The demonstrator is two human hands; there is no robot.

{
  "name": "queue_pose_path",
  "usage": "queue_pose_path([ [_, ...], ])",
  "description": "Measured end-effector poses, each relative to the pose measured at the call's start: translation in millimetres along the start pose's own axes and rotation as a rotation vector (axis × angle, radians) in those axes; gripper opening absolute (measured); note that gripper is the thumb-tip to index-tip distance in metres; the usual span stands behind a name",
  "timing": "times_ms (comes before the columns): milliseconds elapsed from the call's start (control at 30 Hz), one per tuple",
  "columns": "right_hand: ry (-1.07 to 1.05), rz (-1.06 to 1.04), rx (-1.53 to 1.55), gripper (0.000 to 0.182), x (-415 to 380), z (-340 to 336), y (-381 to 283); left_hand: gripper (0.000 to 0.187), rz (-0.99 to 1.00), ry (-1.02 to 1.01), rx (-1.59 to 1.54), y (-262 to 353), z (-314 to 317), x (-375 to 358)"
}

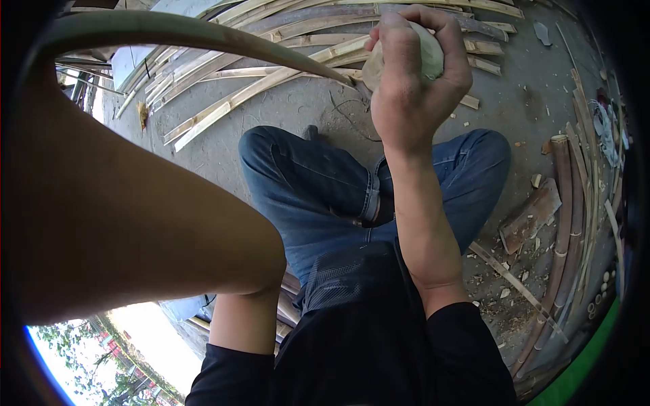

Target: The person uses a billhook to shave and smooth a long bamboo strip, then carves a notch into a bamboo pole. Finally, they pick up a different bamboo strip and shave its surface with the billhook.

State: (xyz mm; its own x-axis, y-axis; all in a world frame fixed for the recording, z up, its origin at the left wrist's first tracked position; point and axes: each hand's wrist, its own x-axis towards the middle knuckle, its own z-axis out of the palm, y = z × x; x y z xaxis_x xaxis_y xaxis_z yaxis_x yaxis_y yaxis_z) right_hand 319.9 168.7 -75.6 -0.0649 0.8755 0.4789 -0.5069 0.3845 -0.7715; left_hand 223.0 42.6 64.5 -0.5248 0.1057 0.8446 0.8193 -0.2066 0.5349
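Note:
My right hand (423, 88) is closed round a pale, greenish-white rounded object (432, 53); what it is exactly I cannot make out. A long curved brown-green strip (203, 30) arches from the dark upper left edge down to a thin end just left of that hand. My left forearm (149, 223) is raised very close to the camera and runs up to the left edge, where the hand itself is lost in the dark border. Whether the left hand holds the strip is hidden.
Split bamboo strips (271, 74) lie across the ground beyond my crossed legs (318, 183). At the right are brown bamboo poles (562, 196), a flat reddish-brown block (531, 216), a loose strip (514, 283) and scattered chips. A grey scrap (542, 32) lies at the upper right.

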Motion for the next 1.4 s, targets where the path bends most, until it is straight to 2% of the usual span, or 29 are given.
queue_pose_path([
  [67,-0.044,-0.043,-0.336,0.015,6,0,33,0.064,0.000,-0.004,-0.006,0,4,-2],
  [100,-0.045,-0.065,-0.333,0.015,13,2,22,0.064,0.003,0.005,-0.017,0,4,-2],
  [200,-0.011,0.095,0.055,0.017,21,11,-32,0.064,-0.004,0.003,-0.007,-2,4,-4],
  [233,-0.020,-0.087,-0.016,0.016,23,11,-32,0.063,-0.016,-0.016,0.006,-3,7,-2],
  [267,-0.012,-0.086,-0.020,0.016,22,15,-16,0.063,-0.012,-0.017,0.006,-4,11,0],
  [333,0.046,-0.150,-0.440,0.027,23,25,19,0.063,-0.007,-0.005,-0.013,-5,9,-1],
  [367,-0.037,0.208,-0.387,0.027,23,22,8,0.063,-0.005,-0.001,-0.033,-3,10,-4],
  [400,-0.031,0.190,-0.384,0.027,28,16,0,0.062,-0.004,-0.001,-0.049,-4,10,-7],
  [467,0.097,0.198,0.051,0.015,37,13,-22,0.062,-0.006,-0.007,-0.039,-3,10,-7],
  [500,0.099,0.239,0.043,0.015,25,12,-17,0.062,-0.014,-0.018,-0.029,-1,11,-9],
  [600,0.050,0.020,-0.423,0.028,30,17,11,0.061,0.008,-0.015,-0.044,1,17,-1],
  [633,0.063,-0.040,-0.582,0.024,34,21,13,0.061,0.015,-0.005,-0.062,1,18,1],
  [667,0.074,-0.056,-0.578,0.024,39,15,14,0.061,0.020,0.001,-0.072,0,19,3],
  [700,0.103,0.089,-0.218,0.023,50,15,-11,0.060,0.023,0.002,-0.073,-1,19,5],
  [800,0.166,0.282,0.230,0.020,53,24,-35,0.060,0.013,-0.026,-0.037,6,22,9],
  [867,0.107,0.010,-0.297,0.019,55,28,14,0.059,0.020,-0.017,-0.053,12,23,6],
  [933,0.127,-0.200,-0.555,0.020,77,21,12,0.059,0.020,-0.002,-0.073,16,22,6],
  [1000,0.187,0.378,0.248,0.023,95,16,-4,0.058,0.014,-0.004,-0.061,15,22,9],
  [1133,0.178,0.209,-0.091,0.023,87,34,-17,0.058,0.017,-0.003,-0.057,16,28,13],
  [1167,0.163,0.052,-0.170,0.024,92,37,-5,0.057,0.016,0.001,-0.062,16,27,11],
  [1200,0.106,0.100,-0.217,0.025,92,40,-9,0.057,0.016,0.004,-0.065,17,28,11],
  [1300,-0.158,0.257,0.000,0.025,73,39,-29,0.056,0.012,0.009,-0.054,19,25,16],
  [1367,-0.050,-0.035,-0.433,0.023,49,44,13,0.056,0.015,0.001,-0.042,22,27,20],
  [1400,-0.097,0.161,-0.358,0.021,52,36,13,0.056,0.021,0.012,-0.045,22,26,19],
])
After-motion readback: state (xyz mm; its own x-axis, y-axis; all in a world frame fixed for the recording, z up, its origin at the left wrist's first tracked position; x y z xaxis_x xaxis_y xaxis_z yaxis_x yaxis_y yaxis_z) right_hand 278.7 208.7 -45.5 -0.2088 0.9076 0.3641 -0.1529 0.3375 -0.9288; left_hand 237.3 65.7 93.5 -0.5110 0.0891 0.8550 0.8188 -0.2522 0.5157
